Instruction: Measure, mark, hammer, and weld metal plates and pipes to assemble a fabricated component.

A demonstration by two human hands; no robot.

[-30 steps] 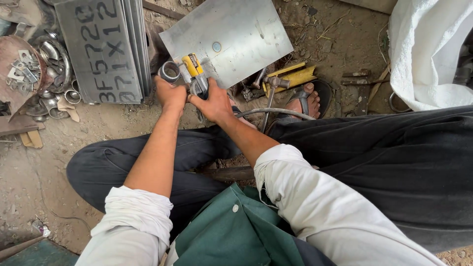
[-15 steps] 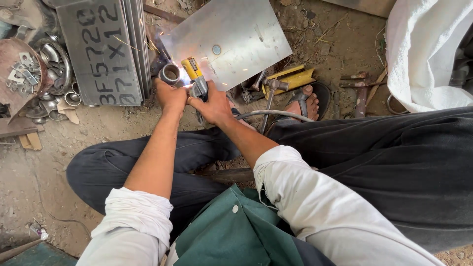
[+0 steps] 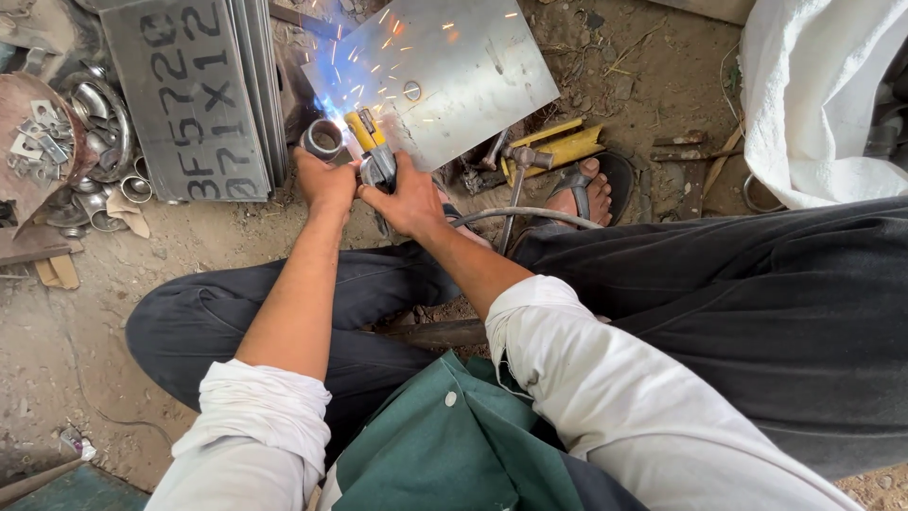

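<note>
A short steel ring (image 3: 323, 138) stands on the dirt floor (image 3: 85, 284) at the corner of a bare metal sheet (image 3: 454, 66), bright sparks bursting where the yellow-handled welding holder (image 3: 371, 147) meets it. The left hand (image 3: 324, 182) is closed on the ring's near side; the right hand (image 3: 409, 197) is clamped around the holder. A stack of grey plates (image 3: 194, 95) lies just left.

Single head-worn view, looking steeply down, close over lap and forearms, dirt floor (image 3: 57, 322) beyond
</note>
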